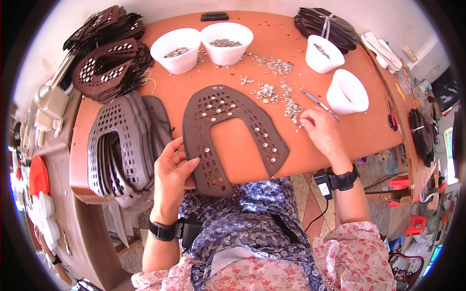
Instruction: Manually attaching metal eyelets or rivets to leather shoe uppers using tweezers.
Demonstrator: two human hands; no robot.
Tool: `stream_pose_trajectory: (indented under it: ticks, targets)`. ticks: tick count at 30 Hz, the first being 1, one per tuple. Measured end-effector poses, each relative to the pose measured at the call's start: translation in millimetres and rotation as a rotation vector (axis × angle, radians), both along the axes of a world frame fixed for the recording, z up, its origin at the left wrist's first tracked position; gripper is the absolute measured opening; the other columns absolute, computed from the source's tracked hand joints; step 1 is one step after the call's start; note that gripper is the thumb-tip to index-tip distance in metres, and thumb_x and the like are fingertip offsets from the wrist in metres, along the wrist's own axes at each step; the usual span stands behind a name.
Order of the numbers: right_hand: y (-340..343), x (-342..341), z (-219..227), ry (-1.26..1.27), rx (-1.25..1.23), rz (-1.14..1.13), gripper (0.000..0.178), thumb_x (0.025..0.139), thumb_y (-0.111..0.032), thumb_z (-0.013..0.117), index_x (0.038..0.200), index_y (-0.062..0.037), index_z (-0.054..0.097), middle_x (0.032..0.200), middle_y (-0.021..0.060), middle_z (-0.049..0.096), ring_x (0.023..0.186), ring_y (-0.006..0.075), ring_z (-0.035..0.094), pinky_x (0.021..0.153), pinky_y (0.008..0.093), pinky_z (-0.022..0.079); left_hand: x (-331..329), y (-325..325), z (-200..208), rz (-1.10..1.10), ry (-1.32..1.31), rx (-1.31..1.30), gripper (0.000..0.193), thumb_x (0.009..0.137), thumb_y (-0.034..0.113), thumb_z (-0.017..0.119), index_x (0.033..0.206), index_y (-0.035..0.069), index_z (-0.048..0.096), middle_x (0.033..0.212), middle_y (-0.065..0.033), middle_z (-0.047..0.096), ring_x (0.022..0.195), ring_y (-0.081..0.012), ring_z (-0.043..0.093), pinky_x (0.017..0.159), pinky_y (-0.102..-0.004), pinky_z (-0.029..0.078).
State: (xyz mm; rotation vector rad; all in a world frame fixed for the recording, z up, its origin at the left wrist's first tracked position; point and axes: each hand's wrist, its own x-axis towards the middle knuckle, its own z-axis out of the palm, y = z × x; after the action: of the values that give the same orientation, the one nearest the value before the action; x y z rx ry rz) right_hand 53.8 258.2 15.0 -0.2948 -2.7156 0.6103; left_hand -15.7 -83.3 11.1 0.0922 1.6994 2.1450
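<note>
The left hand (172, 169) grips a perforated brown U-shaped shoe upper (223, 112) overhanging the orange table's (310, 157) front edge; the right hand's (320, 130) fingers bunch beside metal studs (292, 109), contents indiscernible.

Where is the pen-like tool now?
In the head view, the pen-like tool lies right of centre on the table, between the right hand and the nearest white tub.

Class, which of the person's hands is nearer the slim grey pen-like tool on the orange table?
Right: the right hand is close beside the pen-like tool, on its near side; the left hand is farther left, gripping the dark brown perforated U-shaped piece.
</note>
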Motion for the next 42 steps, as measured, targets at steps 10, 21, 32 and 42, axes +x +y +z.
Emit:
stream_pose_trajectory:
  ticks: [10,21,32,42]
  targets:
    - [4,1,13,-0.088,-0.061,0.019,0.007,0.083,-0.005,0.062,0.085,0.0024,0.062,0.077,0.0116,0.061,0.069,0.0204,0.062,0.065,0.0329,0.048,0,2,5,-0.047,-0.041,-0.045,0.051,0.085,-0.004,0.061,0.133,-0.004,0.043,0.100,-0.0140,0.066,0.084,-0.0147,0.067,0.065,-0.0278,0.058]
    - [-79,1,15,0.109,-0.380,0.095,0.005,0.085,-0.004,0.066,0.090,-0.0042,0.062,0.075,-0.0012,0.059,0.067,0.0049,0.054,0.060,0.0217,0.043,-2,-2,5,-0.079,-0.062,0.002,0.060,0.082,-0.008,0.059,0.137,-0.002,0.037,0.100,-0.0144,0.066,0.085,-0.0165,0.067,0.062,-0.0276,0.058]
    - [-170,-17,-7,0.268,-0.293,0.483,0.017,0.076,0.003,0.070,0.087,-0.0033,0.058,0.079,0.0082,0.060,0.064,0.0236,0.064,0.056,0.0319,0.052,-3,-3,4,-0.133,0.001,-0.083,0.065,0.080,-0.007,0.060,0.140,0.002,0.037,0.100,-0.0084,0.068,0.088,-0.0125,0.066,0.065,-0.0247,0.057]
    - [-176,-18,-15,0.277,-0.340,0.475,0.018,0.075,0.007,0.069,0.087,-0.0021,0.059,0.079,0.0092,0.061,0.064,0.0233,0.063,0.054,0.0318,0.050,-2,-2,3,-0.101,0.016,-0.081,0.065,0.076,-0.011,0.062,0.136,-0.003,0.038,0.089,-0.0116,0.068,0.084,-0.0124,0.064,0.070,-0.0237,0.050]
